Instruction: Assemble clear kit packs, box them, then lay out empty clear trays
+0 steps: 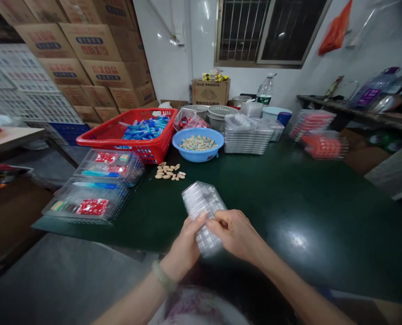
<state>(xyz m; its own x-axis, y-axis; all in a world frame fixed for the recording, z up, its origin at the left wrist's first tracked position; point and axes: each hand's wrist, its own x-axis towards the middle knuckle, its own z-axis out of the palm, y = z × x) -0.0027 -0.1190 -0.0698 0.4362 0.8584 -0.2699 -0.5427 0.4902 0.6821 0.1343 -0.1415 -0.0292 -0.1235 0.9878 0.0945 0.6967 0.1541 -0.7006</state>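
Note:
Both my hands hold a stack of clear plastic blister trays over the near edge of the dark green table. My left hand grips the stack's left side, fingers curled around it. My right hand pinches the stack's near right edge with fingers closed. A small pile of tan pieces lies on the table just beyond the stack.
A red basket of blue items, a blue bowl of small pieces and stacks of clear trays stand farther back. Filled clear packs lie at the left edge. Cardboard boxes are piled at the back left.

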